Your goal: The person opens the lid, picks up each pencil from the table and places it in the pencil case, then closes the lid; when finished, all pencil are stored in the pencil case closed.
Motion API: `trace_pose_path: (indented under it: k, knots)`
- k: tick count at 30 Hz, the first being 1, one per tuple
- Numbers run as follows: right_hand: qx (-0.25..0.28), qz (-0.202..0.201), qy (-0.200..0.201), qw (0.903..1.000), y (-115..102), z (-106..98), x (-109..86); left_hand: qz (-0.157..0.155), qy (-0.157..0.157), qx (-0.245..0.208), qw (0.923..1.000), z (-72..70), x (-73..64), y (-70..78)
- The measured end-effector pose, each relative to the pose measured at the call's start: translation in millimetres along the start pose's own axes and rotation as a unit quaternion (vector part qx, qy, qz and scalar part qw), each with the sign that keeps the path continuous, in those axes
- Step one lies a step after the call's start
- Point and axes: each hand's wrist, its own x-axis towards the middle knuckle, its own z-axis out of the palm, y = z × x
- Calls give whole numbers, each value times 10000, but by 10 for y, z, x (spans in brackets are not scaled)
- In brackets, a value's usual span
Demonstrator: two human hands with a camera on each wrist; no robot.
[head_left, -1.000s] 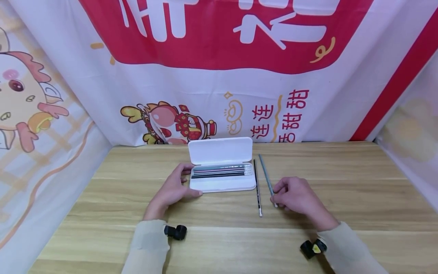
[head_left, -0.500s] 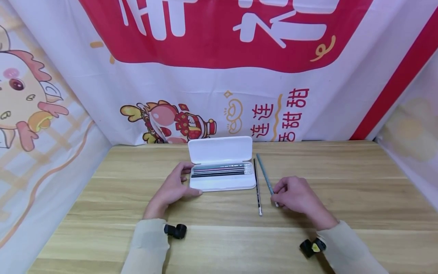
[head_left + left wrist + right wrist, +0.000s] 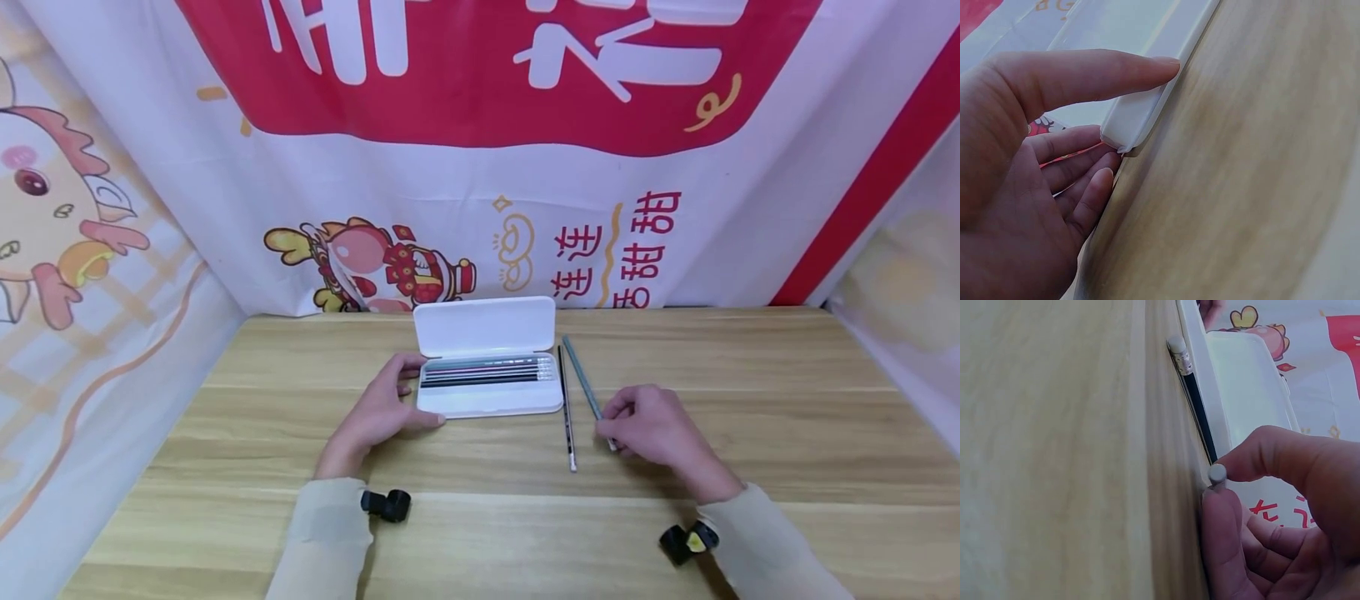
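A white pencil case [image 3: 487,404] lies with its lid raised and several pencils [image 3: 480,375] in it, parallel to its length. My left hand [image 3: 382,408] grips the case's left end, the thumb along the front edge and the fingers at the end and back, as the left wrist view also shows. My right hand [image 3: 648,425] pinches a blue-grey pencil [image 3: 582,372] between thumb and index finger near its white eraser [image 3: 1217,474]. That pencil slants away across the table, its far tip near the case's right side. Between it and the case lies a black pencil [image 3: 567,417], touched by neither hand.
The wooden table [image 3: 480,533] meets a printed cloth [image 3: 480,192] right behind the case. More cloth hangs at the left and right sides. A small black camera sits on each wrist.
The blue-grey pencil has turned slightly: its far tip is a little closer to the case and its eraser end a little farther right. The left hand and case stay put.
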Motion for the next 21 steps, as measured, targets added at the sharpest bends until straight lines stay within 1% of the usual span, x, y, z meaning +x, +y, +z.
trace_pose_path:
  k: [5,10,17,21]
  knots:
    - [446,44,96,9989,56,-28,34,10,-22,-71,10000,-1,-1,-6]
    - [781,44,146,9968,87,-108,43,12,-16,-67,10000,5,2,-15]
    - [1092,-184,252,9935,85,-243,45,12,6,-58,10000,11,-4,-9]
    - [1228,-245,265,9918,68,-304,20,34,23,-29,10000,12,0,-14]
